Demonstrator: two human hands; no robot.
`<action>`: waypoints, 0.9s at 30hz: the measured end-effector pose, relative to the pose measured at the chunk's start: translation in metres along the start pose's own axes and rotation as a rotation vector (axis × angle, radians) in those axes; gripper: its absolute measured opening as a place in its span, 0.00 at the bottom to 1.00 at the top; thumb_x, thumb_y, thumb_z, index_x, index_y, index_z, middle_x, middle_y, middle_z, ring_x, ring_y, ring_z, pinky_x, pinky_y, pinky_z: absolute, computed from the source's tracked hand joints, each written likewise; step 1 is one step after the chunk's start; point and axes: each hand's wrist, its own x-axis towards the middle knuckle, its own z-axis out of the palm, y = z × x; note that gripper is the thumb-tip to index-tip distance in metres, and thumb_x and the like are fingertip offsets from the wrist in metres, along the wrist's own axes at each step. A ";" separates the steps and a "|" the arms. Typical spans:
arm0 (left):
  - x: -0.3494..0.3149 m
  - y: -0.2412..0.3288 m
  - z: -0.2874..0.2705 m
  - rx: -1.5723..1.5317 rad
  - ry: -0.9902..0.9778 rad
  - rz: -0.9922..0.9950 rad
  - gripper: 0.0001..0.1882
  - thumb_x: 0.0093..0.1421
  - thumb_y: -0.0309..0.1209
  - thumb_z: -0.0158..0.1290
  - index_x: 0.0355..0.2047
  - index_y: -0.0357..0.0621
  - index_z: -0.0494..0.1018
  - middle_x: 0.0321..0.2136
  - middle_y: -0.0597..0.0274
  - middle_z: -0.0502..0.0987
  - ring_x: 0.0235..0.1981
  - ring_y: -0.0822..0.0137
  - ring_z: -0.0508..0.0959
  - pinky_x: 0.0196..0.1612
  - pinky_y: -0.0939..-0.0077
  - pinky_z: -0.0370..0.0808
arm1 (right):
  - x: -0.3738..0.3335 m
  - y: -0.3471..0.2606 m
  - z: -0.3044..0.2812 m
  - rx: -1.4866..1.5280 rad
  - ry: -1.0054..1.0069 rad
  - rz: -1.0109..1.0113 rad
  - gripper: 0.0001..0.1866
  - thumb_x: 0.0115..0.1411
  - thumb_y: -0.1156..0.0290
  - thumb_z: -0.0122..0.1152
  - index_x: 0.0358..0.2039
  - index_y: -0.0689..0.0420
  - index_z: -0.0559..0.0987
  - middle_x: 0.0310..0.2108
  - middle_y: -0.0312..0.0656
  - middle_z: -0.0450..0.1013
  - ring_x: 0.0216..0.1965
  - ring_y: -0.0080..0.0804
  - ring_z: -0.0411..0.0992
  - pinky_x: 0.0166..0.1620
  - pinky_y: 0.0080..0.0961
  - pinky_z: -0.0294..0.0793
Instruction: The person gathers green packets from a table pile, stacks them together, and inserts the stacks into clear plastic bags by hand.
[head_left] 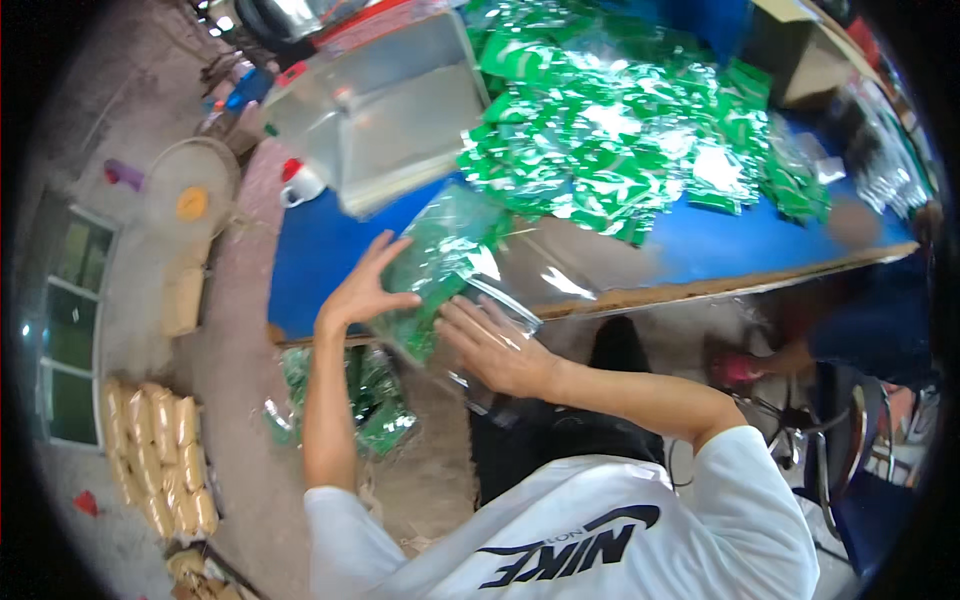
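A clear plastic bag with green shiny packets in it [440, 245] lies slanted over the near edge of the blue table. My left hand [360, 295] is against the bag's left side, thumb and fingers spread apart. Across its lower right part rests my right hand [500, 350], fingers stretched out and fairly flat, with loose clear film around them. Glare and blur hide how firmly either hand presses the bag. Beyond the bag, a large heap of green packets [610, 130] covers much of the table [330, 240].
A metal tray [400, 125] and a white-and-red cup [300, 183] stand at the table's left. Filled green bags [380, 400] lie on the floor below. Tan packs [160, 455] are stacked at far left. A cardboard box [810, 60] sits back right; another person [870, 330] is at right.
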 end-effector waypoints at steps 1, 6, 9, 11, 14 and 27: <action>0.000 0.009 0.007 0.166 0.167 0.010 0.47 0.51 0.42 0.67 0.69 0.48 0.58 0.71 0.49 0.52 0.71 0.49 0.52 0.71 0.55 0.50 | -0.013 0.001 0.001 -0.039 0.044 -0.044 0.30 0.58 0.66 0.57 0.59 0.67 0.68 0.61 0.56 0.64 0.65 0.52 0.60 0.66 0.46 0.57; 0.023 0.029 0.078 0.581 0.366 0.065 0.40 0.61 0.55 0.54 0.69 0.50 0.58 0.71 0.51 0.50 0.71 0.43 0.48 0.70 0.40 0.42 | -0.055 0.021 -0.057 0.191 -0.224 -0.281 0.19 0.57 0.67 0.59 0.49 0.59 0.76 0.46 0.48 0.75 0.49 0.47 0.74 0.49 0.38 0.75; 0.022 0.030 0.071 0.563 0.318 0.108 0.42 0.61 0.56 0.52 0.70 0.51 0.56 0.71 0.52 0.51 0.71 0.43 0.49 0.71 0.40 0.41 | -0.024 0.070 -0.118 0.060 0.026 0.082 0.18 0.58 0.64 0.63 0.47 0.55 0.77 0.40 0.46 0.76 0.37 0.47 0.78 0.36 0.39 0.79; 0.022 0.024 0.069 0.545 0.254 0.119 0.42 0.61 0.56 0.53 0.70 0.51 0.55 0.72 0.52 0.51 0.72 0.43 0.48 0.70 0.40 0.41 | 0.010 0.146 -0.146 -0.137 0.250 0.050 0.30 0.59 0.55 0.64 0.57 0.56 0.72 0.55 0.56 0.70 0.54 0.57 0.70 0.57 0.46 0.69; 0.011 0.019 0.064 0.510 0.158 0.163 0.42 0.61 0.56 0.53 0.70 0.51 0.55 0.72 0.52 0.50 0.72 0.44 0.48 0.70 0.40 0.41 | 0.011 0.257 -0.148 -0.502 0.106 0.357 0.50 0.52 0.26 0.54 0.69 0.43 0.60 0.71 0.59 0.48 0.69 0.69 0.46 0.67 0.66 0.45; -0.024 0.016 0.009 0.635 0.484 0.164 0.20 0.50 0.16 0.50 0.45 0.41 0.74 0.57 0.47 0.71 0.62 0.42 0.66 0.64 0.52 0.62 | -0.001 0.178 -0.106 -0.297 0.313 0.474 0.44 0.60 0.34 0.51 0.65 0.55 0.64 0.65 0.59 0.58 0.68 0.61 0.52 0.67 0.63 0.45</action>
